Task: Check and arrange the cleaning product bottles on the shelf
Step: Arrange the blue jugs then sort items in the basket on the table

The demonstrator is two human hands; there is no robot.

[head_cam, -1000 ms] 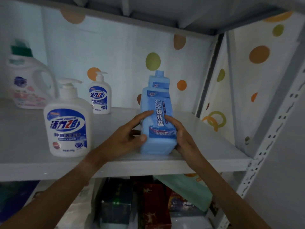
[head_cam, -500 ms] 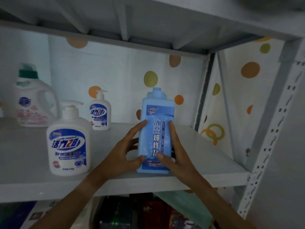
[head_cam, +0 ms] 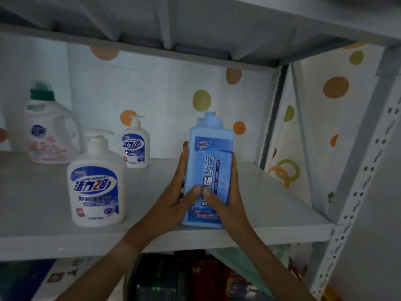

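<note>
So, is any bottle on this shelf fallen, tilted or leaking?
Nothing stands out. The blue bottle stands upright near the shelf front, held by the left hand and right hand. The two pump bottles and the jug stand upright, no spill visible.

Only one view: camera on person's head. Looks forward and a bit up into shelf (head_cam: pixel 43 213), close to its front edge. Underside of upper board fills top of picture. Shelf's back wall faces camera; right side wall and holed post run down right edge. Both arms reach in from bottom, so camera sits just behind them. Lower shelf peeks in, dark, along bottom. Wide lens bends straight edges.
</note>
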